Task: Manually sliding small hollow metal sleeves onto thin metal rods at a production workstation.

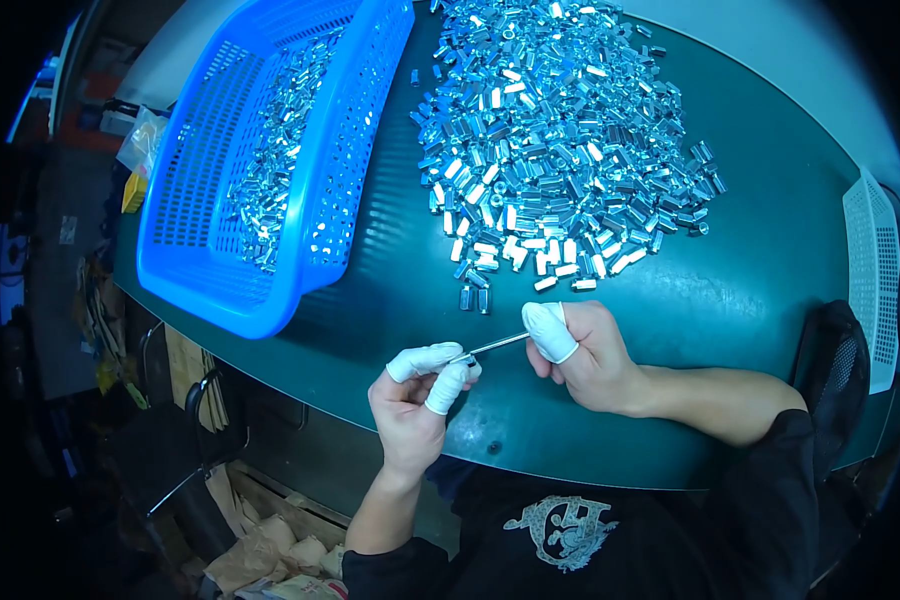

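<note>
My left hand [410, 405], with white finger cots on the thumb and a finger, pinches a small metal piece [469, 361] that its fingertips mostly hide. A thin metal rod [500, 344] runs from my right hand [595, 360] to that piece, its tip meeting it at the left fingertips. White cots cover fingertips of my right hand too, and those fingers are closed round the rod's other end. Beyond both hands spreads a large heap of shiny hexagonal metal spacers [570, 170]; a few lie loose at its near edge, close to my right hand.
A blue perforated plastic basket [280, 300], partly filled with small metal pieces [275, 150], stands at the left of the green table [670, 330]. At the far right is a white perforated basket [875, 270]. A dark chair [170, 450] and brown paper bags [260, 555] are below left.
</note>
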The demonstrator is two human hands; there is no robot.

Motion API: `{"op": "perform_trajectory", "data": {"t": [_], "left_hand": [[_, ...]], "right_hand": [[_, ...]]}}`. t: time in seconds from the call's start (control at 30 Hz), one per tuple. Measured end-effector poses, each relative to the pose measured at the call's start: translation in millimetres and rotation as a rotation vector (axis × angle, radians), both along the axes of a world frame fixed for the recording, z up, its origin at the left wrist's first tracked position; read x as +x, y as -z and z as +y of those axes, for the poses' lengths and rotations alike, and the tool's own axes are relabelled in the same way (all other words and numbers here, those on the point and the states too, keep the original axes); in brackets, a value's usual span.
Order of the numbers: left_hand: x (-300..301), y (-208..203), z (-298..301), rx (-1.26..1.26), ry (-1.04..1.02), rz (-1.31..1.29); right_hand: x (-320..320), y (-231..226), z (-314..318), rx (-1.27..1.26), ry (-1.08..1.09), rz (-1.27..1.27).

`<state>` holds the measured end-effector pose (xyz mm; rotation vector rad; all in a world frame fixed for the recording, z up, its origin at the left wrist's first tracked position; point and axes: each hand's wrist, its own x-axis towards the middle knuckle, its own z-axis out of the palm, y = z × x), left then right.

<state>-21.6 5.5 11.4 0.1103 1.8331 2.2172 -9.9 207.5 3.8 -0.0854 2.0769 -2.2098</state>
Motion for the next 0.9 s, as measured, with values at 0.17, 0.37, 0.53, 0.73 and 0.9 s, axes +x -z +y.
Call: {"op": "perform_trajectory", "data": {"t": [0.17,0.37,0.53,0.73,0.9], "left_hand": [[4.0,2.2,5.5,-0.123,0.016,0.043],[-0.2,4.3,13.7,-0.045,0.090,0.043],[-0.1,1.6,20.4,0.033,0.092,-0.019],[6.0,7.3,32.5,-0.238,-0.050,0.285],[2.4,5.1,30.0,0.064,0.039,-0.025]], "right_hand": [[0.5,-1.6,-1.3,0.068,-0.024,0.101],[1.7,-1.5,0.9,0.010,-0.017,0.041],[1.1,-1.0,1.6,-0.016,0.032,0.016],[3.0,0.6,1.2,-0.015,0.070,0.006],[3.8,0.5,1.1,-0.023,0.074,0.006]]}}
